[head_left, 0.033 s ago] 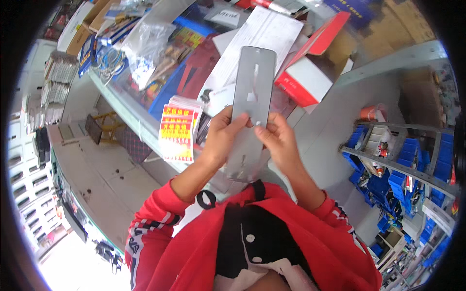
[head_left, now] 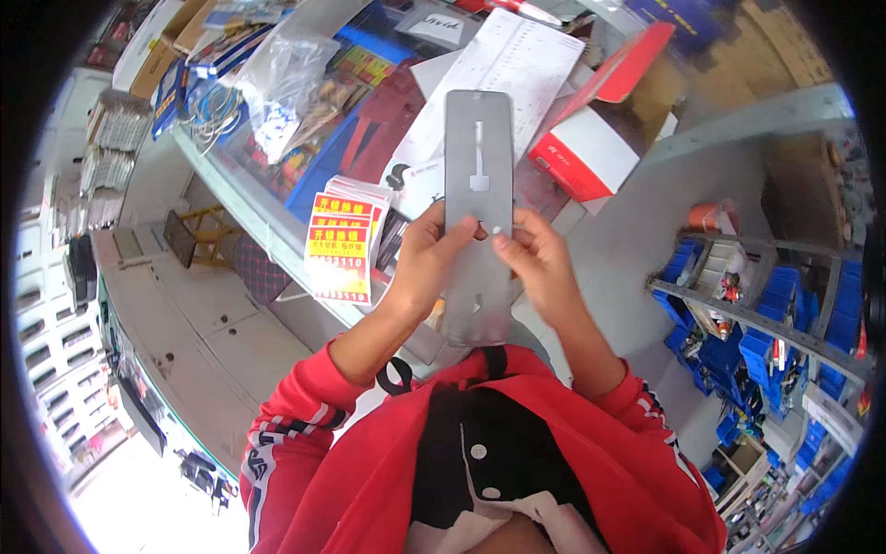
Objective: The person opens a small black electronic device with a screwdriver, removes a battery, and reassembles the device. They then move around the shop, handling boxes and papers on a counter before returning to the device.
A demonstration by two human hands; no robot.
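Observation:
A long grey plate [head_left: 479,129] with rounded upper corners and a pale key-shaped mark or cut-out stands lengthwise in front of my chest. My left hand [head_left: 426,258] grips its left edge around mid-length, the thumb lying on the face. On the opposite edge my right hand [head_left: 546,268] holds it too, thumb next to a small light spot. Below the hands the plate's lower end is blurred and looks glossy. The fingers behind it are hidden. A stack of yellow, red and white printed cards [head_left: 340,254] lies left of my left hand, at the counter's edge.
Beyond the plate, a white printed sheet [head_left: 508,78] and an open red and white box [head_left: 591,157] lie on the cluttered glass counter. Clear plastic bags [head_left: 291,78] are farther left. Blue parts bins [head_left: 771,286] fill a rack to the right; a yellow stool [head_left: 205,235] stands at left.
The plate's upper end has swung slightly to the left and its face has turned, so the pale mark shows wider. Both hands keep their hold.

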